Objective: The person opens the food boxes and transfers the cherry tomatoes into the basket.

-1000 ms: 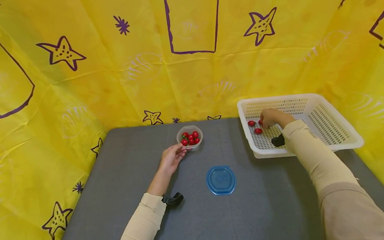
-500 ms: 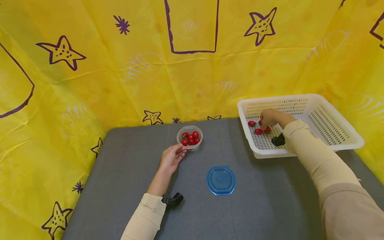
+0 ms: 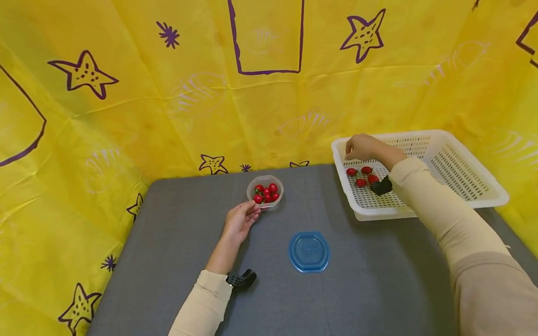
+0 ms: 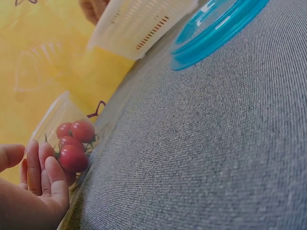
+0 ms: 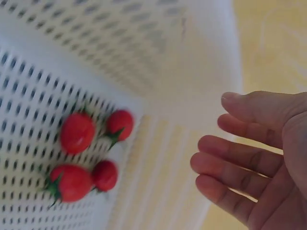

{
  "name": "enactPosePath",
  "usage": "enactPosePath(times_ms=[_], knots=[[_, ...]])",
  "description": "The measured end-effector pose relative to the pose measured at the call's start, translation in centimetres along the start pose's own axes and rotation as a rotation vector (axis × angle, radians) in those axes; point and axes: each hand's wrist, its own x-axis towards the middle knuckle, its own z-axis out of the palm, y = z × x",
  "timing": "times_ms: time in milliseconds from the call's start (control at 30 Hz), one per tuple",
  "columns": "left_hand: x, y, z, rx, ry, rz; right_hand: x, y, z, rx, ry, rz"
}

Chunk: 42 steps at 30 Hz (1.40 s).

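My left hand (image 3: pixel 241 223) touches the near-left side of a small clear plastic container (image 3: pixel 276 206). In the left wrist view its fingers (image 4: pixel 34 167) lie loosely against the container, the thumb apart from them. Several red cherry tomatoes (image 4: pixel 74 158) with green stems sit inside. My right hand (image 3: pixel 366 147) hovers over the left wall of a white perforated basket (image 3: pixel 479 195). With its fingers (image 5: pixel 225 167) loosely bent and thumb apart, it holds nothing in the right wrist view. Below it, several cherry tomatoes (image 5: pixel 77 133) rest on the basket floor.
A blue lid (image 3: pixel 309 252) lies flat on the grey table (image 3: pixel 270 313), between the container and the basket and nearer to me. Yellow patterned cloth (image 3: pixel 153 119) hangs behind the table and at both sides. A black band (image 3: pixel 242 279) is on the left wrist.
My right hand has let go of a cherry tomato in the basket and moved up and left, off the group of tomatoes. The left hand has stayed by the container.
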Motion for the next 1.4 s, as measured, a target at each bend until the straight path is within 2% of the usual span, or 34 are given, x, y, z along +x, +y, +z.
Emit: enactPosePath(times_ms=[133,433,633,900,1133,1400], knots=[[0.0,0.1,0.0,-0.001,0.0,0.001,0.7,-1.9,-0.1,-0.016,0.024,-0.076],[0.0,0.1,-0.1,-0.006,0.014,0.006,1.3,-5.1,-0.1,0.01,0.036,-0.117],[-0.1,0.2,-0.1,0.026,0.01,0.026,2.0,-6.8,0.2,-0.003,0.052,-0.182],[-0.2,0.2,0.0,0.035,0.024,0.017,2.8,-9.4,0.7,0.004,0.063,-0.252],[0.1,0.1,0.0,0.047,0.013,0.017,3.9,-11.6,1.9,0.023,0.082,-0.277],[-0.1,0.3,-0.1,0.079,0.017,0.019,5.3,-14.3,3.8,0.036,0.032,-0.329]])
